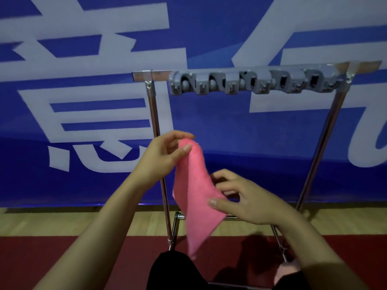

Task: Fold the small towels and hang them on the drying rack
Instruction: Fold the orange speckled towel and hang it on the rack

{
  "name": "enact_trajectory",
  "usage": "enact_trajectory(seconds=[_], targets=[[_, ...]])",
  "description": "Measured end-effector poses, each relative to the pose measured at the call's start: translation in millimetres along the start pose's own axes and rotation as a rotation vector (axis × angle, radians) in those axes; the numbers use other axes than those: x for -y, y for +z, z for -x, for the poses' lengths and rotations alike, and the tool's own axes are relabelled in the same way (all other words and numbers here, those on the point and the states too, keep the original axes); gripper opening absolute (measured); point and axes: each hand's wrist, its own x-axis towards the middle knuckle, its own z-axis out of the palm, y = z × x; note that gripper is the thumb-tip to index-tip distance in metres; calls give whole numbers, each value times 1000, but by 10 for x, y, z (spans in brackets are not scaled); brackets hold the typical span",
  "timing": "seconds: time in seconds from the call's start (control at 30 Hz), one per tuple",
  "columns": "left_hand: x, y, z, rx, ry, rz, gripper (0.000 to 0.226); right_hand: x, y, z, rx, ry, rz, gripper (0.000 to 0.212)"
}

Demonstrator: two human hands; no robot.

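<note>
Banner in deep blue with large pale lettering fills the wall behind the scene, meeting a strip of light wood floor that gives way to dark red matting nearer the camera. A metal drying rack stands in front of the banner, its two shiny uprights joined at the top by a bar carrying a grey plastic clip strip with a row of slots, none holding a towel. A person's bare forearms reach in from below toward the rack. Between them hangs a small pink towel, held in the air in front of the rack's left upright and lower crossbar, its bottom corner pointing down toward dark clothing at the frame's lower edge. The left hand pinches the towel's top corner between thumb and fingers. The right hand, lower and to the right, grips the towel's side edge with thumb in front and curled fingers behind. A pale pink shape lies low at right, too blurred to identify.
</note>
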Motion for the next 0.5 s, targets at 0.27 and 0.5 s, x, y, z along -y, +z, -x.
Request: enact_trajectory(seconds=[0.27, 0.5], targets=[[-387, -380, -461, 13, 146, 86, 21, 541, -345, -905, -393, -162, -38, 47], [-489, -664, -839, -40, 107, 119, 26, 579, -572, -1678, -405, -31, -366, 37]])
